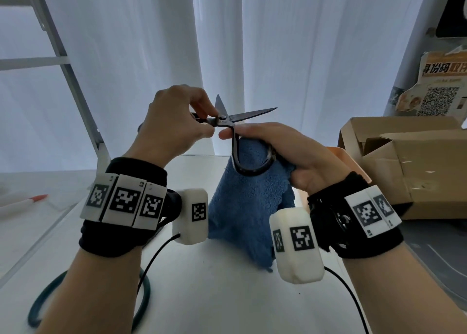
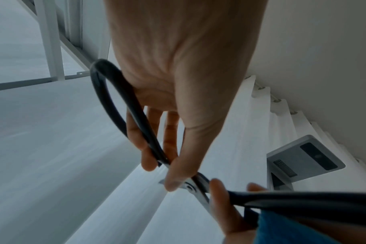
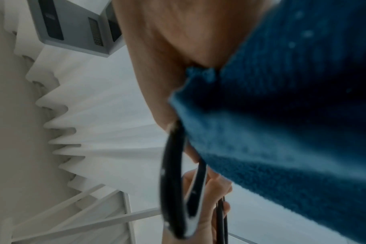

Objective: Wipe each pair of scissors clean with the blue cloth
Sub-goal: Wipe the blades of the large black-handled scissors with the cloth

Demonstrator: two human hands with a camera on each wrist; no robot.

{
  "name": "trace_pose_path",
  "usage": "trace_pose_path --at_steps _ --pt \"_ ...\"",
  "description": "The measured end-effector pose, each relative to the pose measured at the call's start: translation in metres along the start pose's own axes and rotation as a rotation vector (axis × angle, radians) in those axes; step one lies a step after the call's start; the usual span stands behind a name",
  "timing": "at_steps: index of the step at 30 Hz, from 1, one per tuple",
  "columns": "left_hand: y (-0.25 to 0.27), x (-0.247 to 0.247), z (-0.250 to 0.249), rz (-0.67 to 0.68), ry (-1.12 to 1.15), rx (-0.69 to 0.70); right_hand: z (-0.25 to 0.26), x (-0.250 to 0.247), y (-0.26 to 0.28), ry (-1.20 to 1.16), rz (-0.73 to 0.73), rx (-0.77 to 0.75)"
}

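Scissors (image 1: 227,121) held mid-air, blades apart; left hand (image 1: 174,126) pinches one handle loop; right hand (image 1: 280,154) grips the other loop plus blue cloth (image 1: 250,207).

Scissors (image 1: 227,121) up between both hands, left hand (image 1: 174,129) left of the pivot, right hand (image 1: 283,151) right. Cloth (image 1: 247,207) hangs below, over the table (image 1: 202,295). Cardboard box (image 1: 404,162) far right.

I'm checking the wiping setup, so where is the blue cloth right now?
In the head view the blue cloth hangs centre frame from the right hand, behind the scissors, which both hands hold above the white table.
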State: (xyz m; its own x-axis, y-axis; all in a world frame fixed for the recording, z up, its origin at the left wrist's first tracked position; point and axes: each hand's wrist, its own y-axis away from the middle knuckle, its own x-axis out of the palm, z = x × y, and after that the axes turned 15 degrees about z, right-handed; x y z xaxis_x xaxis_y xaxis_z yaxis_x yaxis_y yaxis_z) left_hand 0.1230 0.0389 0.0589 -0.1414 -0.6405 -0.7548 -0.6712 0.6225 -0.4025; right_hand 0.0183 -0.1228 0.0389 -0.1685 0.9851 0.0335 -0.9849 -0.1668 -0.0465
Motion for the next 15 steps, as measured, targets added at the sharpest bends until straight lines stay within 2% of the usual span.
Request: trace_pose_path --at_steps 4,9,10,15 --pt "-0.004 0.004 0.004 -0.029 0.022 -0.051 -0.005 0.000 -0.004 0.002 -0.027 -0.027" --pt "-0.004 0.004 0.005 -0.187 -0.009 -0.123 -0.009 -0.003 -0.008 0.037 -0.103 -0.064" --pt "-0.004 0.002 0.006 -0.185 0.007 -0.148 -0.010 -0.004 -0.009 0.053 -0.122 -0.077" --pt "-0.002 0.006 0.001 0.146 0.302 -0.290 -0.015 -0.003 -0.014 0.139 -0.166 -0.153"
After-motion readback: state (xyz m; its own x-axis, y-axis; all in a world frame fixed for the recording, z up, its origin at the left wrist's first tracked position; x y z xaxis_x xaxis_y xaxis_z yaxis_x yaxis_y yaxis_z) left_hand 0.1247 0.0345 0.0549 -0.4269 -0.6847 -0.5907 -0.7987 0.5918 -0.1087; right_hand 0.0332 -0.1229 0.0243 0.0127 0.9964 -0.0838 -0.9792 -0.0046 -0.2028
